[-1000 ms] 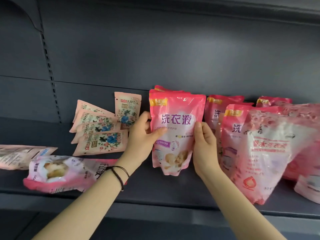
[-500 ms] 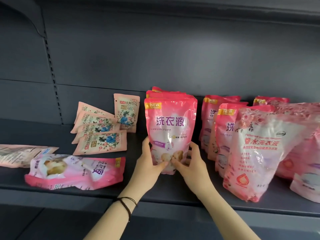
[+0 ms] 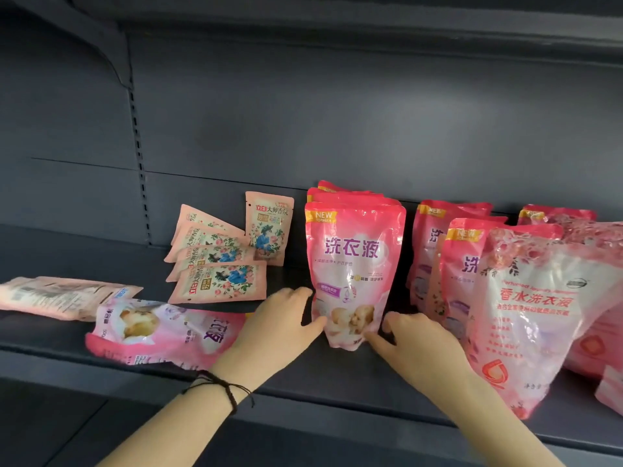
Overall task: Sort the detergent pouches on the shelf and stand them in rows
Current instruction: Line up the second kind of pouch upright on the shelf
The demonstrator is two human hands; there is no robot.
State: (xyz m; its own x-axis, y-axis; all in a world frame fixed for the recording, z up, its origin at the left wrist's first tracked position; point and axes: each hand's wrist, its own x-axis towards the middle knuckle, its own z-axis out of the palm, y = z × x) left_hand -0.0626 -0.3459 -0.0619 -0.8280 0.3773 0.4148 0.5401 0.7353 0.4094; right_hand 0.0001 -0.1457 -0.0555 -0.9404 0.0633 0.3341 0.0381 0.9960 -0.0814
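pink pouch (image 3: 354,264) upright, front of row

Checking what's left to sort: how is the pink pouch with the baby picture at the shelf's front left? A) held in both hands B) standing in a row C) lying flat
C: the pink pouch lies flat on the shelf, its print turned sideways.

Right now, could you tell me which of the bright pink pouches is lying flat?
The pink pouch at the shelf's front left, beside the left hand. It lies flat; the other pink pouches stand.
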